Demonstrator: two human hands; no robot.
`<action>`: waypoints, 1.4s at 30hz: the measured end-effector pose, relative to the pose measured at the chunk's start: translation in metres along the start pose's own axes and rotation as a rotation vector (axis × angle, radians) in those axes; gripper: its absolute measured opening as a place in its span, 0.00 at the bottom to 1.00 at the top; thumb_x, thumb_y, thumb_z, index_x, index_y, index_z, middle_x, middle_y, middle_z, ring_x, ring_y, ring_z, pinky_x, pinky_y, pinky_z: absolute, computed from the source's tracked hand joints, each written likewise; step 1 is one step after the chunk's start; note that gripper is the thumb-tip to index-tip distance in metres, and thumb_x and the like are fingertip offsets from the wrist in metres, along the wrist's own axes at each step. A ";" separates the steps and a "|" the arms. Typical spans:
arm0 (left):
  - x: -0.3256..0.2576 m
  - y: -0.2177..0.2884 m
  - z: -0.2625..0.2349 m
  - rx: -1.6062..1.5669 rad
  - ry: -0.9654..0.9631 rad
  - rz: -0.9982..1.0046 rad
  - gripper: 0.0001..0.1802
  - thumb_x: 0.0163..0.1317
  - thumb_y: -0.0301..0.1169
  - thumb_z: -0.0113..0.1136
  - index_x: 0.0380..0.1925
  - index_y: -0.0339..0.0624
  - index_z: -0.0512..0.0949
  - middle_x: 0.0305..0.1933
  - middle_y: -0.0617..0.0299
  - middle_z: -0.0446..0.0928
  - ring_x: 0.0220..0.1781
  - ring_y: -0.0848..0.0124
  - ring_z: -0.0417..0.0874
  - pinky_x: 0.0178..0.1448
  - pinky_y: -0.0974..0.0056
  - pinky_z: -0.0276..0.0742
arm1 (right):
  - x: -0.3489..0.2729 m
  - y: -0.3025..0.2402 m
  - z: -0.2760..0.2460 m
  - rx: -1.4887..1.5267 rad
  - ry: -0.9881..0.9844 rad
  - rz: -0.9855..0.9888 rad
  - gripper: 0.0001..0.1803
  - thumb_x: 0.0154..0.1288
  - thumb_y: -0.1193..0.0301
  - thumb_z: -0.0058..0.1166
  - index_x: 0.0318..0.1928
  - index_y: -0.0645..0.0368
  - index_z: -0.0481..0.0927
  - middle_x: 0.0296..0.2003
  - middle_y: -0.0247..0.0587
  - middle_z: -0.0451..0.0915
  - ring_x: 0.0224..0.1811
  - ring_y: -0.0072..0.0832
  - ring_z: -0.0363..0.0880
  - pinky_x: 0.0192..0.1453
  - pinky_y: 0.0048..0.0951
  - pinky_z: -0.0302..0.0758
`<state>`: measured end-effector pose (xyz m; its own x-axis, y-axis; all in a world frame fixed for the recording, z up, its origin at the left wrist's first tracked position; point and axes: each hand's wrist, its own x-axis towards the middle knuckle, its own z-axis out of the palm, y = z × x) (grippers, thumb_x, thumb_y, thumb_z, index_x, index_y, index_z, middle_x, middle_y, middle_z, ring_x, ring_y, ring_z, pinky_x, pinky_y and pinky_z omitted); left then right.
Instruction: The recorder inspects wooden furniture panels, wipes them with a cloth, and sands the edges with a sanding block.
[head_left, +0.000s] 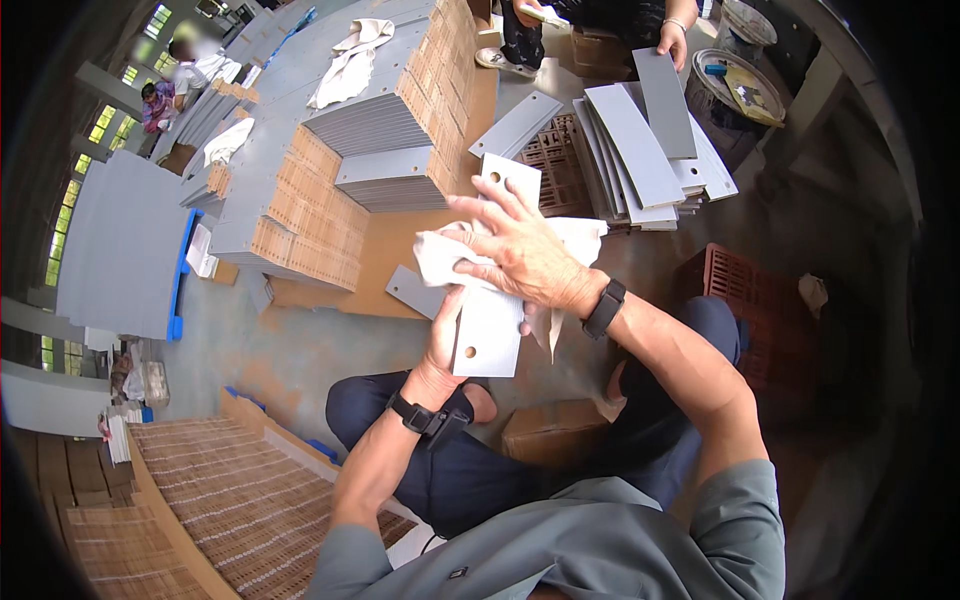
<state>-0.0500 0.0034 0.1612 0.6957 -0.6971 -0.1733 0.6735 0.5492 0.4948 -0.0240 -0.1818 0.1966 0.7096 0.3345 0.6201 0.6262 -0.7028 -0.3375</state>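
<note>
My left hand is closed around the lower part of a narrow light-grey board, its fingertips showing at the far edge. The board has a round hole near each end and tilts up away from me. My right hand lies across the board's middle, pressing a white cloth against its face. Some cloth bunches out left of the fingers, and more hangs down on the right below the wrist. The right fingers are partly spread over the cloth.
Similar boards form a pile on a brown crate. Beyond it a co-worker's hand holds a darker grey board. Tall board stacks stand left. Buckets, a red crate and a cardboard box are around me.
</note>
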 end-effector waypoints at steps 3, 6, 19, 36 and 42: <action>-0.003 -0.006 0.006 0.060 -0.155 -0.156 0.39 0.73 0.56 0.45 0.72 0.37 0.58 0.69 0.39 0.65 0.58 0.51 0.76 0.56 0.48 0.80 | 0.009 0.055 -0.017 -0.045 0.105 0.309 0.21 0.73 0.52 0.52 0.58 0.48 0.80 0.59 0.46 0.75 0.62 0.49 0.73 0.63 0.48 0.73; -0.008 -0.013 0.005 0.127 -0.145 -0.199 0.44 0.71 0.57 0.50 0.73 0.32 0.56 0.68 0.36 0.66 0.56 0.55 0.78 0.56 0.53 0.82 | -0.005 0.102 -0.027 0.123 0.093 0.661 0.19 0.75 0.56 0.50 0.49 0.59 0.81 0.43 0.54 0.81 0.44 0.53 0.80 0.50 0.46 0.76; -0.004 0.002 -0.001 0.061 -0.172 -0.136 0.41 0.76 0.56 0.38 0.72 0.31 0.57 0.68 0.31 0.66 0.61 0.44 0.79 0.63 0.48 0.81 | 0.000 0.085 -0.063 0.132 0.596 0.241 0.15 0.69 0.63 0.62 0.51 0.57 0.84 0.40 0.40 0.81 0.43 0.31 0.80 0.48 0.31 0.77; 0.005 0.035 -0.018 0.094 0.018 0.269 0.39 0.76 0.55 0.37 0.71 0.31 0.60 0.66 0.37 0.69 0.60 0.51 0.79 0.65 0.51 0.80 | -0.096 -0.057 0.017 0.412 -0.970 -0.214 0.17 0.54 0.72 0.65 0.47 0.50 0.85 0.42 0.36 0.82 0.45 0.39 0.85 0.49 0.37 0.85; 0.004 0.047 -0.015 0.043 0.002 0.275 0.39 0.73 0.53 0.41 0.69 0.29 0.62 0.65 0.37 0.71 0.59 0.51 0.79 0.64 0.51 0.79 | -0.100 -0.026 0.010 0.241 -0.944 -0.102 0.23 0.55 0.70 0.67 0.54 0.44 0.84 0.41 0.37 0.81 0.43 0.40 0.85 0.47 0.39 0.84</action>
<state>-0.0120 0.0334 0.1705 0.8514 -0.5237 -0.0294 0.4483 0.6975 0.5591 -0.1081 -0.1903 0.1362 0.5496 0.8250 -0.1318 0.6734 -0.5308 -0.5145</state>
